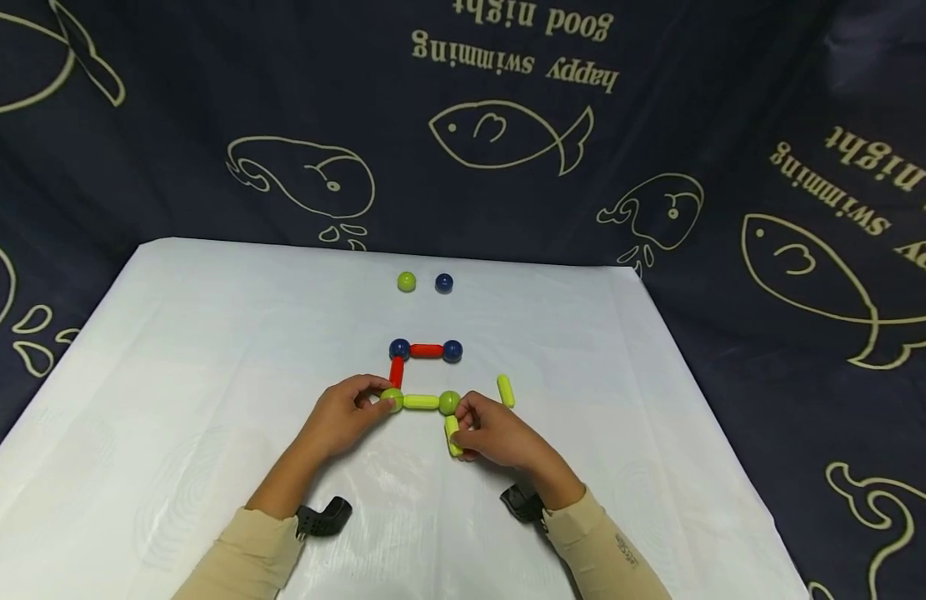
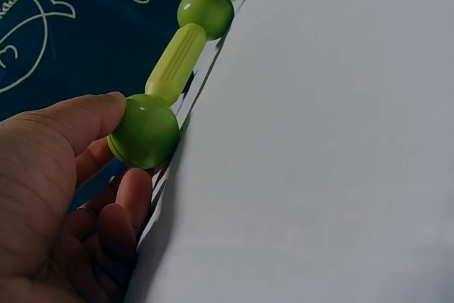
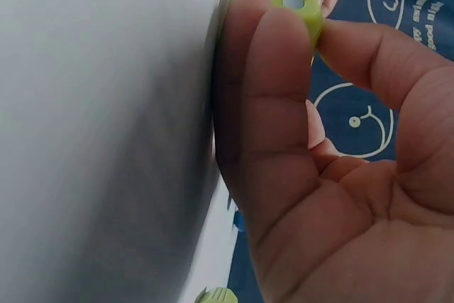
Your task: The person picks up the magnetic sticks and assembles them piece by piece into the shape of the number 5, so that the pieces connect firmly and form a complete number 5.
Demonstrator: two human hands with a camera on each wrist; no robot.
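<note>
My left hand (image 1: 342, 421) pinches a green ball (image 2: 145, 133) between thumb and fingers at the near left corner of a figure of rods and balls. From that ball a yellow-green rod (image 1: 421, 402) runs right to a second green ball (image 1: 449, 403). My right hand (image 1: 502, 432) grips another yellow-green rod (image 1: 452, 435), whose far end meets the second green ball. A silvery disc shows in this rod's near end (image 3: 293, 1). A red rod (image 1: 397, 372) leads from the left green ball up to a blue ball (image 1: 399, 349).
Another red rod (image 1: 427, 351) joins that blue ball to a second blue ball (image 1: 452, 351). A loose yellow-green rod (image 1: 506, 391) lies right of the figure. Farther back sit a loose green ball (image 1: 406, 282) and blue ball (image 1: 443, 283) on the white-covered table (image 1: 207, 333).
</note>
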